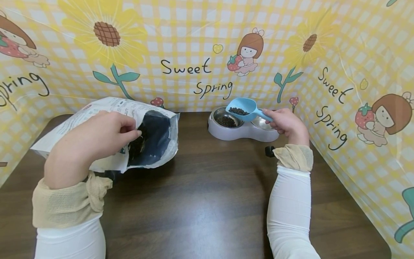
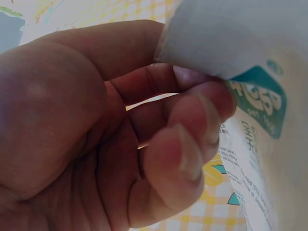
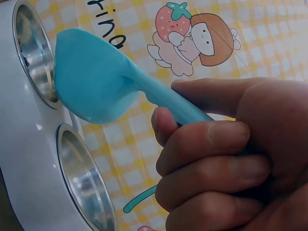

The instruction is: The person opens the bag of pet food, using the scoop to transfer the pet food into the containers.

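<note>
My right hand (image 1: 286, 122) grips the handle of a light blue scoop (image 3: 91, 77), which carries dark kibble (image 1: 238, 111). The scoop hangs over the left bowl of a pale double pet bowl (image 1: 244, 133). More dark kibble (image 1: 225, 121) lies in that left steel bowl, while the right steel bowl (image 3: 84, 178) is partly hidden by scoop and hand in the head view. On the left, my left hand (image 1: 97, 136) pinches the edge of a white pet food bag (image 1: 110, 106). The bag lies with its mouth gaping to the right, showing a dark lining and some kibble inside.
A brown wooden table (image 1: 194, 201) bears the bag and the bowls. Behind and to the right rises a yellow checked cloth (image 1: 181, 32) with flowers and cartoon figures. A small black object (image 1: 269, 151) sits at the right wrist.
</note>
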`<state>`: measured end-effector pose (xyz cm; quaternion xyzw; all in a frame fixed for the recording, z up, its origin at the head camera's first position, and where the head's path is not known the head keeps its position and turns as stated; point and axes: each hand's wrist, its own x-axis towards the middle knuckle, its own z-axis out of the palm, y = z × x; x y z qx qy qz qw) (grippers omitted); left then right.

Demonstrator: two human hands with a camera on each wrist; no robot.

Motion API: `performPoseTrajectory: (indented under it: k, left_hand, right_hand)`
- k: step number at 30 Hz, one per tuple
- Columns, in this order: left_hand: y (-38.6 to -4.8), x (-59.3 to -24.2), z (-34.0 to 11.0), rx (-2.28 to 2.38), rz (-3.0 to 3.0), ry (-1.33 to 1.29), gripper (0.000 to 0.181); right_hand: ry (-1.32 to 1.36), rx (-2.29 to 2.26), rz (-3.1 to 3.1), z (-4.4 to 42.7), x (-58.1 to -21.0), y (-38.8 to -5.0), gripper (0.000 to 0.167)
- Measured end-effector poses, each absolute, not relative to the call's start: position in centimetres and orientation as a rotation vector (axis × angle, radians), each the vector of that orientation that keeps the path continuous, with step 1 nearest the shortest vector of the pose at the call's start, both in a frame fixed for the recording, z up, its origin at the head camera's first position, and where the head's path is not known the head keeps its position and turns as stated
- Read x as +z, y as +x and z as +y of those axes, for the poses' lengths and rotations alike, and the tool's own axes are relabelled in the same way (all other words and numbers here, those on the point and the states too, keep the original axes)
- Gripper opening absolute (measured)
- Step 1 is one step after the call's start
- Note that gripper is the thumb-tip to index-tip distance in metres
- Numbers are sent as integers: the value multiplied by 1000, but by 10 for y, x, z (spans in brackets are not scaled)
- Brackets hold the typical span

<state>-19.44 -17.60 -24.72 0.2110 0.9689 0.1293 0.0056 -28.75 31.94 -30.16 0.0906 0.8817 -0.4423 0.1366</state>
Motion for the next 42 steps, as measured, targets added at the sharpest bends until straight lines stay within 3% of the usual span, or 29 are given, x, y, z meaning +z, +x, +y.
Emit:
performPoseTrajectory:
  k: [14,42]
  left_hand:
    - [-195,-247,-176,405,3030,657,42]
    - [-195,-247,-176,403,3035,657,41]
  right_hand:
    - [250,-1167,2619,317,-301,-289,63]
    - [154,-957,2776,308,-303,-294,62]
